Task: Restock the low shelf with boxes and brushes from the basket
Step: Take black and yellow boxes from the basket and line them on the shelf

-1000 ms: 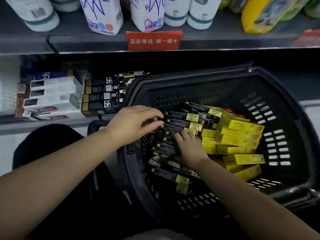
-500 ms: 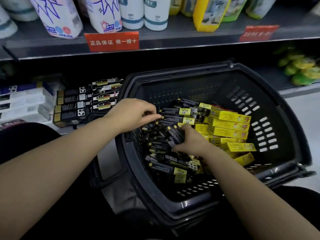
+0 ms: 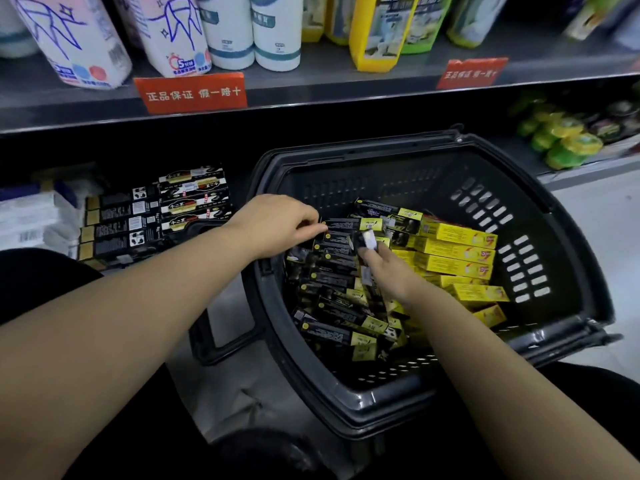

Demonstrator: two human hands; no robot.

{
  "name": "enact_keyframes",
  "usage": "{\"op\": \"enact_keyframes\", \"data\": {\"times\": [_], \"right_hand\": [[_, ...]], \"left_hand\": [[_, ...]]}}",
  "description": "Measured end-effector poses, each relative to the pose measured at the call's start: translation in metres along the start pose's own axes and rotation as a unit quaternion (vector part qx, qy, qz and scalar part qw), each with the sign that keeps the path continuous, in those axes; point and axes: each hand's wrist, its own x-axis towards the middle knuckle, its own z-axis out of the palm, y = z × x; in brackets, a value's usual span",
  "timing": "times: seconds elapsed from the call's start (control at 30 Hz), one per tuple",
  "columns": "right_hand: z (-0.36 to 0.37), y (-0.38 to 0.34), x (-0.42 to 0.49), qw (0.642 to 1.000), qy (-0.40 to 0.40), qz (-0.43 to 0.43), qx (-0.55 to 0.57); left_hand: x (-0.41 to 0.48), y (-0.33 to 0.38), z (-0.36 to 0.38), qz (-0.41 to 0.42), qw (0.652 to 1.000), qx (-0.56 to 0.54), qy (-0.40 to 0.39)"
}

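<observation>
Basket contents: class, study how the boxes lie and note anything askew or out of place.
The black boxes at the left of the basket lie jumbled at mixed angles, overlapping, while the yellow boxes on its right sit stacked in neat rows. Nothing looks spilled or damaged.

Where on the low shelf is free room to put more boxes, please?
Open dark room lies above the black stacks, under the upper shelf, and a narrow gap between them and the basket rim. Leftward, white boxes crowd it.
</observation>
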Motion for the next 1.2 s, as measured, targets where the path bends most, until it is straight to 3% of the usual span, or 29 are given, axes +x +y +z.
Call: {"op": "enact_keyframes", "data": {"times": [0.07, 0.13, 0.2, 0.3, 0.4, 0.43, 0.5, 0.57, 0.63, 0.77, 0.8, 0.87, 0.93, 1.0, 1.03, 1.2], "right_hand": [[0.003, -0.016, -0.011, 0.984, -0.013, 0.008, 0.176], [0.009, -0.026, -0.019, 0.966, -0.029, -0.024, 0.254], [0.014, -0.038, -0.027, 0.964, -0.019, -0.067, 0.258], [0.015, -0.051, -0.031, 0.966, 0.009, -0.11, 0.233], [0.004, -0.054, -0.03, 0.965, 0.002, -0.122, 0.23], [0.001, -0.05, -0.026, 0.976, 0.01, -0.116, 0.182], [-0.003, -0.033, -0.018, 0.991, 0.005, -0.116, -0.065], [0.005, -0.009, -0.009, 0.941, -0.085, -0.093, -0.314], [0.019, 0.011, -0.003, 0.901, -0.151, -0.056, -0.402], [0.028, 0.014, 0.004, 0.856, -0.131, -0.09, -0.493], [0.025, 0.011, 0.004, 0.861, -0.123, -0.092, -0.486], [0.015, 0.007, 0.0, 0.925, -0.078, -0.089, -0.36], [0.001, -0.006, -0.012, 0.994, -0.022, -0.052, -0.095], [-0.01, -0.02, -0.022, 0.983, -0.012, -0.003, 0.183], [-0.014, -0.024, -0.026, 0.966, -0.023, -0.003, 0.257], [-0.003, -0.044, -0.04, 0.946, -0.058, -0.085, 0.306]], "left_hand": [[0.001, 0.0, -0.002, -0.016, 1.0, -0.011, -0.011], [0.001, 0.005, -0.001, -0.045, 0.997, -0.05, -0.039], [-0.001, 0.018, -0.002, -0.072, 0.977, -0.175, -0.096], [-0.006, 0.035, -0.007, -0.099, 0.918, -0.347, -0.164], [-0.011, 0.032, -0.018, -0.164, 0.869, -0.45, -0.125], [-0.013, 0.029, -0.022, -0.184, 0.848, -0.484, -0.116], [-0.017, 0.023, -0.028, -0.203, 0.795, -0.56, -0.117], [-0.023, 0.019, -0.03, -0.212, 0.748, -0.618, -0.116], [-0.026, 0.02, -0.03, -0.236, 0.721, -0.644, -0.101], [-0.02, 0.028, -0.024, -0.276, 0.703, -0.651, -0.072], [-0.018, 0.03, -0.021, -0.28, 0.701, -0.652, -0.071], [-0.016, 0.033, -0.016, -0.286, 0.701, -0.649, -0.069], [-0.015, 0.033, -0.01, -0.293, 0.711, -0.636, -0.062], [-0.014, 0.033, -0.007, -0.3, 0.724, -0.618, -0.061], [-0.013, 0.033, -0.008, -0.301, 0.721, -0.621, -0.064], [-0.011, 0.035, -0.011, -0.294, 0.678, -0.666, -0.102]]}}
